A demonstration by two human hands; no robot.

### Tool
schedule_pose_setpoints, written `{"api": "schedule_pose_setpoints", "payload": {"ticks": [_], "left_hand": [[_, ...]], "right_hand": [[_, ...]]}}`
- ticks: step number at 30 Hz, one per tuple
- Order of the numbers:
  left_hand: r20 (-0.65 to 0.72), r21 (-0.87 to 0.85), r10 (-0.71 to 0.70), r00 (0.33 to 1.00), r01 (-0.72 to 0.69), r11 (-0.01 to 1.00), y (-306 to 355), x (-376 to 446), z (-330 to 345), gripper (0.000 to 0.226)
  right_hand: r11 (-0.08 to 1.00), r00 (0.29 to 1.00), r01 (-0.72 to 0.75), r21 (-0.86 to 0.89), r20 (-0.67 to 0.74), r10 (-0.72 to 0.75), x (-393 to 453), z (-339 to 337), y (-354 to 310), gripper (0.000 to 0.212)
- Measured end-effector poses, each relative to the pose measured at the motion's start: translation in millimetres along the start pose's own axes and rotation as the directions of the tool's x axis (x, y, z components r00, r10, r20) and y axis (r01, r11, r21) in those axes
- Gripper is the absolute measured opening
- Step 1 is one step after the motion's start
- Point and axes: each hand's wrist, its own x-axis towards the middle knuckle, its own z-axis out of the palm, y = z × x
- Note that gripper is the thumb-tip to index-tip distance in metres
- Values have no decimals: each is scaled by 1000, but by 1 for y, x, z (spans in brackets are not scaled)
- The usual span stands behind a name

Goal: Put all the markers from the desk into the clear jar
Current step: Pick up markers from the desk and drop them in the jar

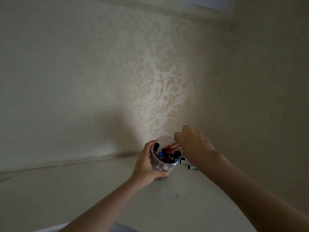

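The clear jar (163, 166) is tilted toward me, with my left hand (147, 166) wrapped around its left side. Several markers with black and blue caps stand inside it. My right hand (192, 141) hovers over the jar's mouth, pinching a red marker (173, 145) whose lower end points down into the jar. A few loose markers (189, 164) lie on the desk just right of the jar, partly hidden by my right forearm.
The pale desk (83, 190) meets a wall with cream damask wallpaper (167, 72) directly behind the jar. A second wall closes in on the right. Small dark specks (178, 196) mark the desk surface in front of the jar.
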Motion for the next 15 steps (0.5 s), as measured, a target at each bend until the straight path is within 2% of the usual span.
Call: {"api": "schedule_pose_setpoints", "payload": {"ticks": [2,4,5,7,9,10,13,15], "left_hand": [[19,15,0,1000,0,1000,0,1,3,107],[33,27,8,999,-9,1000,1,1,4,105],[35,34,15,999,-16,999,1,0,4,104],[29,36,22,999,-23,999,2,0,2,103],[21,29,17,1000,-17,999,2,1,1,103],[16,26,7,1000,-8,1000,1,1,0,104],[11,17,-16,1000,15,1000,-2,2,2,106],[14,23,-8,1000,7,1000,-3,2,2,106]], "right_hand": [[1000,1000,-9,12,6,9,6,3,-5,29],[991,1000,3,135,-23,0,13,9,-6,35],[975,998,-1,223,-61,15,14,12,-5,38],[938,974,32,345,-220,47,12,18,2,27],[930,936,78,359,-348,56,7,29,9,13],[926,928,94,366,-370,52,6,34,10,10],[928,929,141,344,-371,-4,5,50,9,9],[923,954,190,335,-286,-92,6,53,7,14]]}}
